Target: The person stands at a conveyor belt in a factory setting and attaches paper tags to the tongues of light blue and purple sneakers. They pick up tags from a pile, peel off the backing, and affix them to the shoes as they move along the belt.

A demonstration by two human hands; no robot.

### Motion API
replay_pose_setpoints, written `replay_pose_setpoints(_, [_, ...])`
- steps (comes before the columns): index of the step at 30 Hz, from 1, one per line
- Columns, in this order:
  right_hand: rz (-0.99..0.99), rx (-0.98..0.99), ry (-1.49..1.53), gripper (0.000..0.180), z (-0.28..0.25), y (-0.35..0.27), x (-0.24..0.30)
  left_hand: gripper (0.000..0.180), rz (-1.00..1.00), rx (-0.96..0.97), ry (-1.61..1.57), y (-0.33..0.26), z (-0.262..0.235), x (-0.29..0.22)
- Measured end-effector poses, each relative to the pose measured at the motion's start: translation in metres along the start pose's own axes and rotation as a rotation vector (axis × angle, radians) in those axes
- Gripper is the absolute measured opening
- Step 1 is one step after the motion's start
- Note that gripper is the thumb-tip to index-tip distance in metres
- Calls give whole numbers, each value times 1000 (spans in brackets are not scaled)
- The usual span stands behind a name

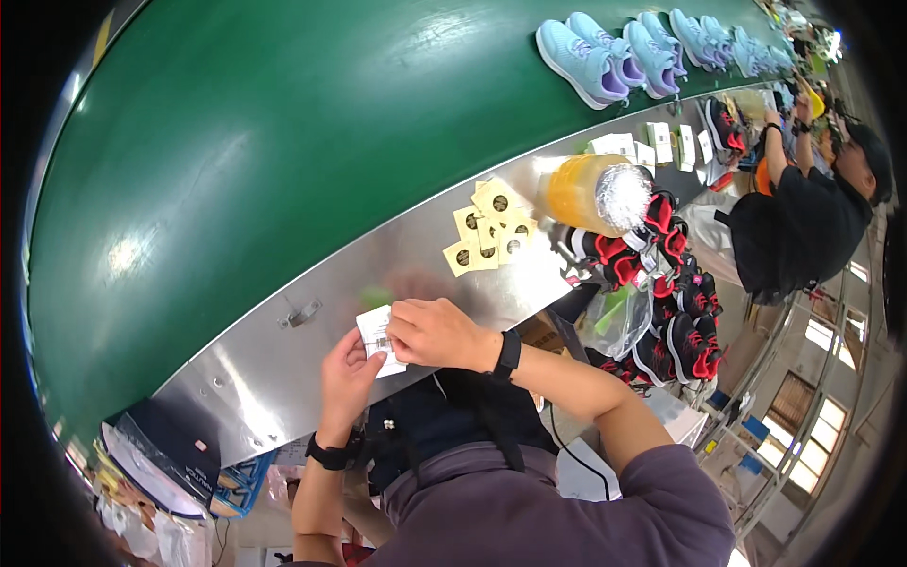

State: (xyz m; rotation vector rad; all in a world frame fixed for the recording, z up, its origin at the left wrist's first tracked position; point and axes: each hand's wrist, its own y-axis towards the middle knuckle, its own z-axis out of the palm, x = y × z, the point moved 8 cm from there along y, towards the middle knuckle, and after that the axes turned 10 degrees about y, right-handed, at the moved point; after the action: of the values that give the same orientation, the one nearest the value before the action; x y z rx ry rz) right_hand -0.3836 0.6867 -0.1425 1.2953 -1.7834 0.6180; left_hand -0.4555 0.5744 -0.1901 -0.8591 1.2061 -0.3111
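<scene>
Above the metal ledge's near edge, in front of my body, I hold a small stack of white printed labels (375, 324). My left hand (348, 375) grips the stack from its left and lower side, thumb across the front. From the right, my right hand (430, 331) closes on the stack's upper right edge with curled fingers, which hide part of it. A dark band or printed line crosses the labels; I cannot tell which. Beyond my right hand lie several pale yellow square stickers (489, 230) with dark round marks, spread loosely on the metal.
A green conveyor belt (283, 161) runs past the metal ledge (248, 378), carrying light blue shoes (581, 61). Right of the stickers stands a yellow-orange container (573, 189) with a foil-like top. Black-and-red shoes (688, 345) pile up beside it. Another person (803, 222) works farther right.
</scene>
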Motion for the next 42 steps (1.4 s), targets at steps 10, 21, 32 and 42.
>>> replay_pose_setpoints(10, [604, -405, -313, 11, -140, -103, -91, 44, 157, -277, 143, -7, -32, 33])
replay_pose_setpoints(21, [630, -244, -422, 19, -149, -86, -108, 26, 294, -633, 685, -27, -43, -15])
replay_pose_setpoints(32, [549, -414, -456, 24, -146, -48, -123, 21, 97, -564, 569, -8, -55, -3])
replay_pose_setpoints(42, [851, -646, 614, 9, -156, -98, -107, 13, 142, -283, 31, -37, -17, -55])
